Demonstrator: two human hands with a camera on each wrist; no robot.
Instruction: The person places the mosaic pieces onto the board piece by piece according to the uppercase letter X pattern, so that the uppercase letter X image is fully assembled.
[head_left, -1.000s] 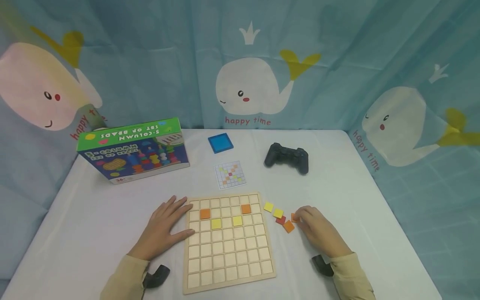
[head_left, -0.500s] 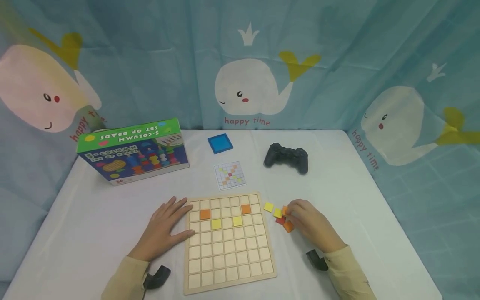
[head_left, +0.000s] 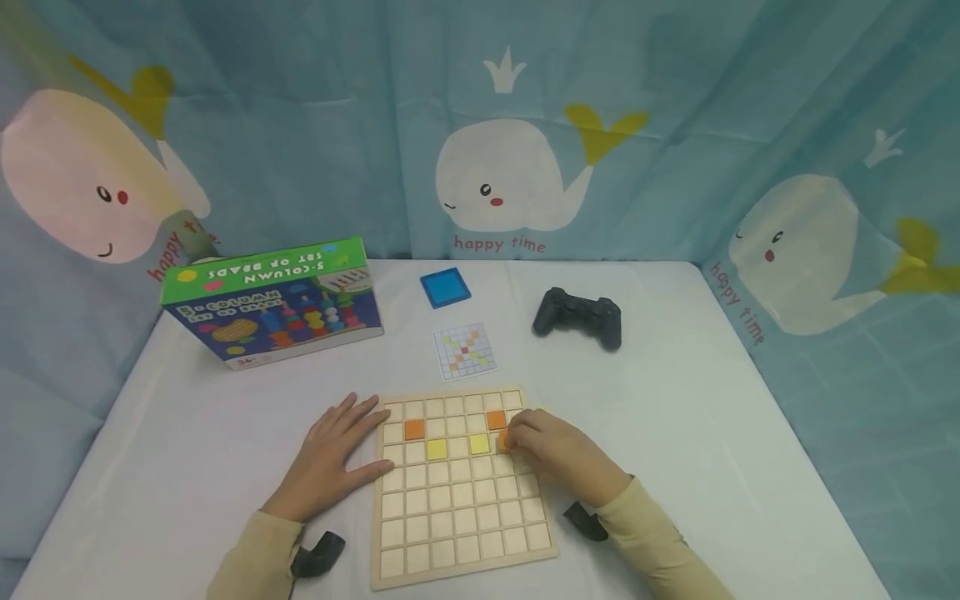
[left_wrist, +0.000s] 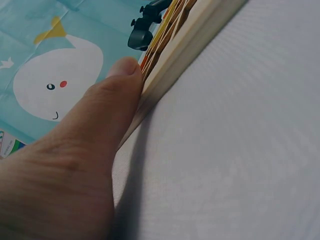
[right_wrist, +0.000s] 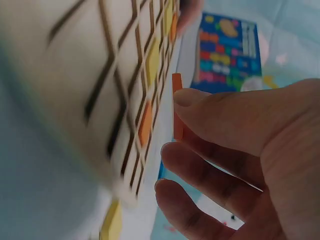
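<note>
A wooden grid board [head_left: 465, 575] lies flat on the white table. My left hand [head_left: 322, 454] rests at its left edge with fingers spread, and the thumb [left_wrist: 115, 85] touches that edge in the left wrist view. My right hand [head_left: 566, 458] holds an orange tile [right_wrist: 177, 107] pinched with the thumb, above the upper right part of the board. Two orange tiles, a left one [head_left: 415, 430] and a right one [head_left: 497, 420], sit in the grid's second row. Below them are two yellow tiles, one left [head_left: 437, 449] and one right [head_left: 479, 444].
Behind the board lies a card [head_left: 465, 352] with a coloured grid pattern. Farther back are a blue square tray [head_left: 446, 287], a black game controller [head_left: 577, 318] and a bead-set box [head_left: 273, 308]. A loose yellow tile [right_wrist: 112, 220] lies beside the board; my right hand hides the other loose tiles.
My right hand has picked up an orange tile from the loose pile and carried it left over the board. My left hand has stayed at the board's edge.
</note>
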